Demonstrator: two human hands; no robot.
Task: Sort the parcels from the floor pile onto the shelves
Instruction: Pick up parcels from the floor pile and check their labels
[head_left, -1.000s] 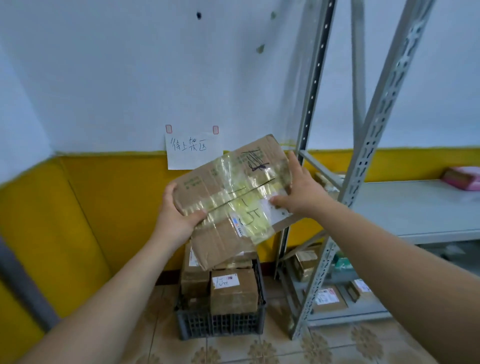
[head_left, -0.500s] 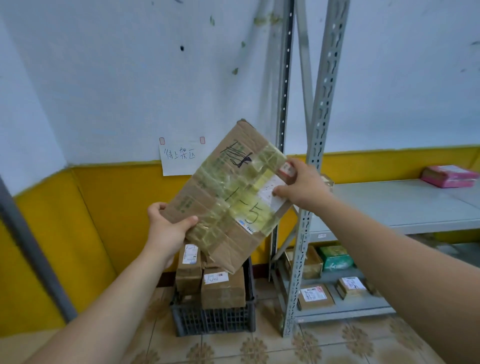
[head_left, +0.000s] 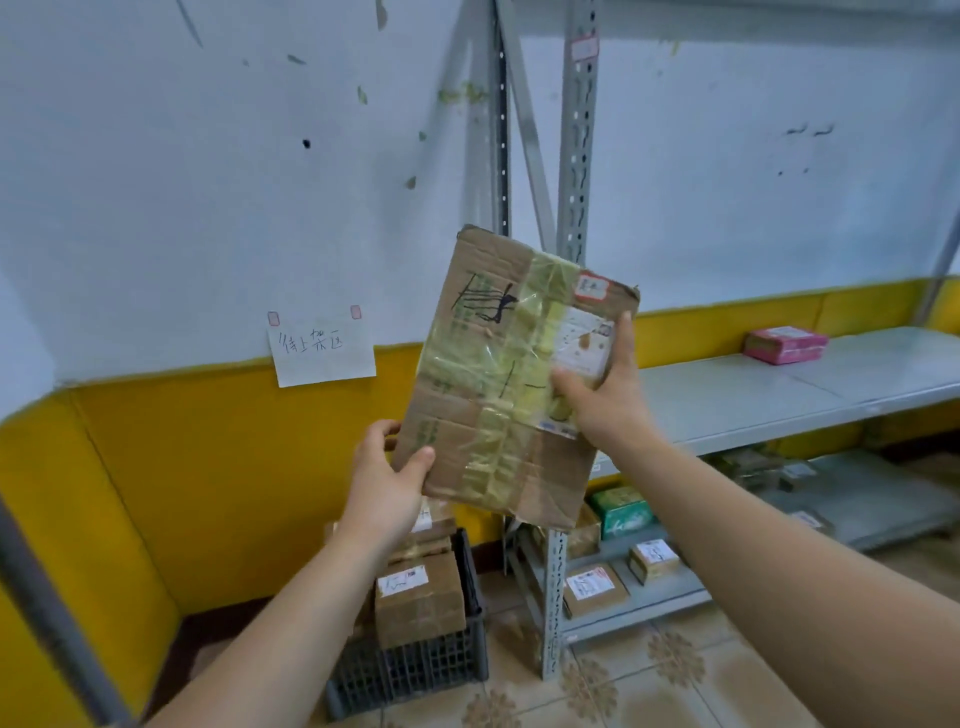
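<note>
A flat brown cardboard parcel (head_left: 498, 384), wrapped in yellowish tape with black marker scrawl and a white label, is held up nearly upright in front of the grey shelf post (head_left: 574, 156). My left hand (head_left: 387, 480) grips its lower left corner, thumb on the front. My right hand (head_left: 605, 395) grips its right edge over the label. Below, a dark plastic crate (head_left: 415, 670) on the floor holds several brown boxes (head_left: 418, 597).
The grey metal shelf (head_left: 769, 395) stretches right, carrying a pink parcel (head_left: 784, 344). Lower shelves hold a green box (head_left: 621, 512) and small labelled boxes (head_left: 592, 590). A handwritten paper sign (head_left: 321, 347) hangs on the white and yellow wall. Tiled floor lies below.
The parcel has been turned from slanted to nearly upright and raised. My view has lifted and shifted right, showing more of the shelf.
</note>
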